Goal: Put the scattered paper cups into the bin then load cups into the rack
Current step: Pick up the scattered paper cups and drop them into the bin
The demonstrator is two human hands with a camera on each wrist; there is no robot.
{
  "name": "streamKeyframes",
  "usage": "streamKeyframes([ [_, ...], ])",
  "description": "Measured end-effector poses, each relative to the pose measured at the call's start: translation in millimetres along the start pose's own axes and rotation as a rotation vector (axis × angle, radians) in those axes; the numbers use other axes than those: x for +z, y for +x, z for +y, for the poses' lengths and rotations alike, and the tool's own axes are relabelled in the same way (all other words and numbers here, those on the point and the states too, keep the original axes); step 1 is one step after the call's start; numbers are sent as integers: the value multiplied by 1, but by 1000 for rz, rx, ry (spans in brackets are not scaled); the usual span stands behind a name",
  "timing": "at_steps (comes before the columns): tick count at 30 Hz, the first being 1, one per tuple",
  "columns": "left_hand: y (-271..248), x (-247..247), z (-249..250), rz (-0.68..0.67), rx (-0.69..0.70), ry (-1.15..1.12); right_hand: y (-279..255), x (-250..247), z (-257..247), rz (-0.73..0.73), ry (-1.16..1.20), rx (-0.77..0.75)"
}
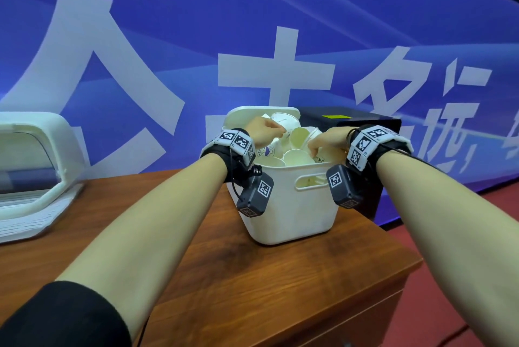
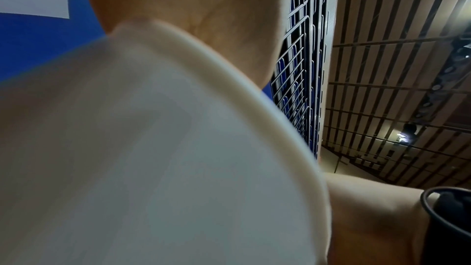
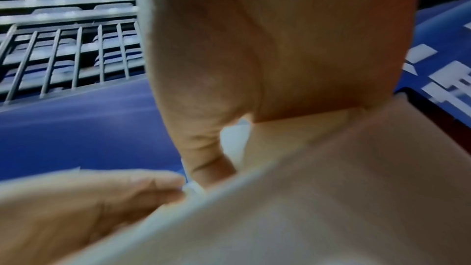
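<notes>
A white plastic bin (image 1: 292,206) stands on the wooden table (image 1: 196,276), heaped with several white paper cups (image 1: 297,154). Both my hands reach into its top. My left hand (image 1: 266,130) curls its fingers around a printed cup (image 1: 288,121) at the bin's far left. My right hand (image 1: 323,143) pinches the rim of another cup (image 1: 316,134) near the middle. In the left wrist view only my palm (image 2: 191,17) and the blurred bin wall (image 2: 153,148) show. The right wrist view has my palm (image 3: 254,47), a sliver of white cup (image 3: 234,134) and the bin wall (image 3: 331,198).
A white rack unit (image 1: 33,166) with a clear curved cover sits at the table's left end. A black box (image 1: 354,121) stands right behind the bin. The table's right edge (image 1: 407,256) drops to a red floor. A blue banner with large white characters fills the background.
</notes>
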State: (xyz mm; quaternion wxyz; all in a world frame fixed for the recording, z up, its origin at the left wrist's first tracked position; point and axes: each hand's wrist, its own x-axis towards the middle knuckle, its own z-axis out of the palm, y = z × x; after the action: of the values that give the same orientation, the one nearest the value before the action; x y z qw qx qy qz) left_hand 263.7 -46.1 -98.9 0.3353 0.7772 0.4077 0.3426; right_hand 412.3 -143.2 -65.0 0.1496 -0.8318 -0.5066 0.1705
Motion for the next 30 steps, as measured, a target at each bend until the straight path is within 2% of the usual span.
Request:
streamKeyframes([
  [7, 3, -4, -3, 22, -18, 31, 0, 6, -7, -37, -180, -2],
  [12, 8, -17, -7, 71, -9, 27, -1, -12, -20, -62, -133, -37],
  [15, 9, -30, -7, 99, -12, 41, 3, -21, -35, -3, -136, -74],
  [22, 19, -56, -13, 197, -35, 90, 29, -34, -78, 145, 42, -199],
  [30, 63, -74, -28, 219, -124, 190, 74, -33, -112, 82, 138, -226],
])
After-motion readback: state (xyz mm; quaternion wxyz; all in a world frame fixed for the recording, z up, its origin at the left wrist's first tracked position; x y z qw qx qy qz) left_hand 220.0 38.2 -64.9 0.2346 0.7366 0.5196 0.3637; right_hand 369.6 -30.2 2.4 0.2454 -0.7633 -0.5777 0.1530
